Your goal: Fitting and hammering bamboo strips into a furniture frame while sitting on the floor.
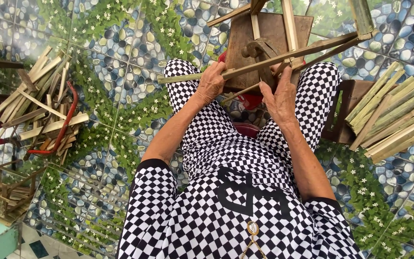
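The left hand [211, 82] is closed in a firm grip round a long bamboo strip [259, 62] lying across the knees. The right hand [280, 98] presses on thinner sticks beside it — fingers curled, its hold unclear. Beneath stands a small wooden table [243, 38]; cut bamboo slats [389, 117] are stacked to the right, scraps [39, 105] to the left on the tiled floor [120, 48].

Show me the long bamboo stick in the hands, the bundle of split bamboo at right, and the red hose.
long bamboo stick [264, 60], head view, mid-shaft.
bundle of split bamboo [389, 115], head view, middle strips.
red hose [68, 117], head view, curved section.
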